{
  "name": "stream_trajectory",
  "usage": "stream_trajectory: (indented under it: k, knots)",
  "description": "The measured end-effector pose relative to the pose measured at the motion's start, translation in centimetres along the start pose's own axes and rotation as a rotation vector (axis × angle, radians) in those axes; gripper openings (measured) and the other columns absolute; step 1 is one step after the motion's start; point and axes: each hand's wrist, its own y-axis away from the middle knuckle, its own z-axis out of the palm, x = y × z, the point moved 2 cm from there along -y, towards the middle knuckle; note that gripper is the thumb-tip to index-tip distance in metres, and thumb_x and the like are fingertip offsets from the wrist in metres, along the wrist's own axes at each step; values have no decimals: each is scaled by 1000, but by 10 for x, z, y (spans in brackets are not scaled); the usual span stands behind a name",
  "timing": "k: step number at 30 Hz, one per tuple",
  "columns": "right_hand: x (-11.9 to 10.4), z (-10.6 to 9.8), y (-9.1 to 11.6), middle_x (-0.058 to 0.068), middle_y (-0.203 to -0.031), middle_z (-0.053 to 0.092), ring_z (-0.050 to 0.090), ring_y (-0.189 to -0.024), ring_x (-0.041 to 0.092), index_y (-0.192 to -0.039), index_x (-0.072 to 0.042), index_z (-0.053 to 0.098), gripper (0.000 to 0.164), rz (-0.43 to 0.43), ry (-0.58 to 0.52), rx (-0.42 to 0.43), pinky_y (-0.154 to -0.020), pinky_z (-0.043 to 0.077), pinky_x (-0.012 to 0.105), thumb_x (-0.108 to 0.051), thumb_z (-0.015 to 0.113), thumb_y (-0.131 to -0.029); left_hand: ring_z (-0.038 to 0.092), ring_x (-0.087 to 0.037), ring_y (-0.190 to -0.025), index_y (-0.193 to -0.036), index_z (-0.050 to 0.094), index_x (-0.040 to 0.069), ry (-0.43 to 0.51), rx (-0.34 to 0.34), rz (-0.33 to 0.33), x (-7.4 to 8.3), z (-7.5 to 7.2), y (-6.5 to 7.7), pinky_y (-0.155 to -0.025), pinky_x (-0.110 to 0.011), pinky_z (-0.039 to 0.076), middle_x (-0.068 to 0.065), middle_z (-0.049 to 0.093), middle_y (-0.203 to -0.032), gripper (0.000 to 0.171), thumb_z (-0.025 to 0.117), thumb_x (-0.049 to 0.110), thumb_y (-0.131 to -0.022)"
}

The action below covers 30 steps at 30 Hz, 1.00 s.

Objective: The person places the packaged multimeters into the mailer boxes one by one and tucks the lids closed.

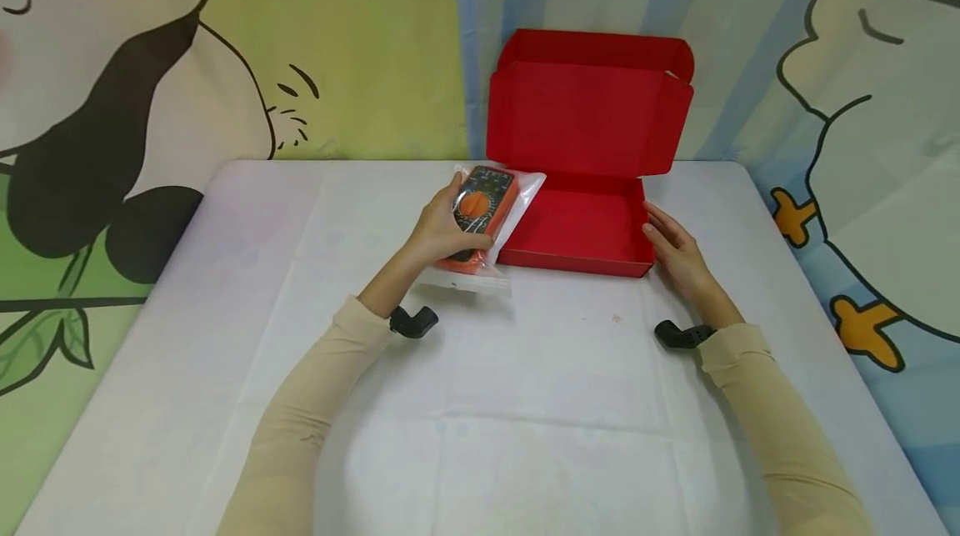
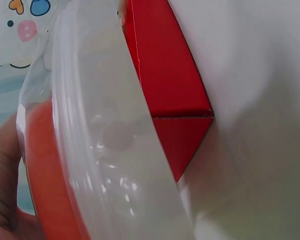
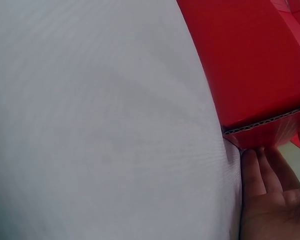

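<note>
My left hand (image 1: pixel 441 227) grips an orange and black multimeter (image 1: pixel 487 194) inside a clear plastic bag (image 1: pixel 525 194). Its round orange dial faces up, and the hand holds it just left of the red cardboard box (image 1: pixel 577 265). In the left wrist view the bag (image 2: pixel 115 135) overlaps a corner of the red box (image 2: pixel 175 75). The box stands with its lid raised at the back, and its inside shows bare red. At the box's right wall rests my right hand (image 1: pixel 678 257), fingers extended along it. The right wrist view shows those fingers (image 3: pixel 275 175) against the box's side.
A white cloth covers the table (image 1: pixel 525 403). Behind it hangs a backdrop (image 1: pixel 375 44) with cartoon animals, close behind the raised lid (image 1: pixel 588 115). A black wrist mount (image 1: pixel 412 323) sits at the left cuff, another black mount (image 1: pixel 682 336) at the right cuff.
</note>
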Motion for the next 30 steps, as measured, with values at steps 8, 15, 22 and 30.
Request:
stream_trajectory:
  k: [8, 15, 22, 30]
  knots:
    - [5, -2, -4, 3, -160, 26, 26, -144, 19, -153, -28, 34, 57, -31, 31, 20, -109, 34, 21, -34, 54, -100, 45, -29, -119, -157, 10, 10, -28, -42, 37, 8, 7, -8, -98, -45, 47, -17, 40, -145, 115, 83, 29, -71]
    - [6, -1, -3, 7, -161, 23, 22, -147, 23, -153, -26, 33, 57, -46, -3, 10, -114, 29, 28, -32, 54, -100, 44, -29, -120, -157, 15, 11, -52, -86, 138, 13, 10, -17, -98, -45, 47, -16, 38, -148, 112, 84, 28, -71]
    - [-5, 1, 0, 8, -160, 25, 25, -145, 23, -154, -22, 31, 57, -16, 39, 9, -109, 36, 24, -29, 51, -101, 45, -29, -119, -157, 15, 7, -76, -155, 242, 17, 19, -24, -97, -45, 47, -18, 38, -148, 111, 83, 24, -71]
    - [-5, 1, 1, 8, -161, 23, 23, -146, 25, -154, -22, 31, 57, -27, 44, 0, -115, 29, 35, -31, 51, -102, 46, -28, -115, -156, 16, 5, -106, -192, 288, 21, 27, -33, -93, -43, 48, -19, 44, -138, 110, 82, 24, -70]
